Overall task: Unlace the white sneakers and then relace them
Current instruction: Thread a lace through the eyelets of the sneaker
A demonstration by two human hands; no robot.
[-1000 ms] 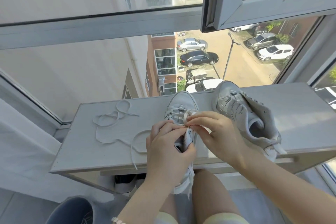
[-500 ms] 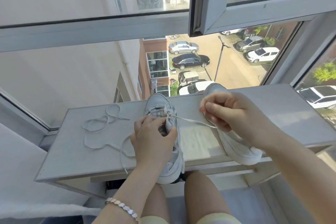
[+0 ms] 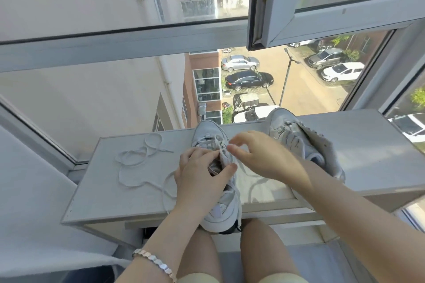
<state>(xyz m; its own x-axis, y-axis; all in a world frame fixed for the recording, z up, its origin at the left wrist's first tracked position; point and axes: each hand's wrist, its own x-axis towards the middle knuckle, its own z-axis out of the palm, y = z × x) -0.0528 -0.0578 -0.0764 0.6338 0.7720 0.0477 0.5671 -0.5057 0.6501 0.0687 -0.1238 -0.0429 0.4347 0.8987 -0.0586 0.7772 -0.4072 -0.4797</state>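
1. Presently, the near sneaker [image 3: 219, 213] lies lengthwise on the grey table [image 3: 368, 156]. Its toe points toward the window and its heel overhangs the near edge, above the person's knees.
2. The left hand [image 3: 200, 179] sits on top of this sneaker at mid-length. Its fingers curl over the left side of the opening and its thumb presses the right eyelet flap, so it grips the upper.
3. The right hand [image 3: 259, 156] is just right of the same sneaker. Thumb and forefinger tips are drawn close together at the lace [image 3: 217, 139] by the eyelets. Whether they actually pinch it cannot be told.
4. The second sneaker [image 3: 296, 140] lies on the table behind the right forearm, collar splayed open.
5. A loose lace [image 3: 135, 161] lies looped on the table left of the left hand, one end trailing toward that wrist.
6. A bracelet [image 3: 154, 262] is on the left wrist.
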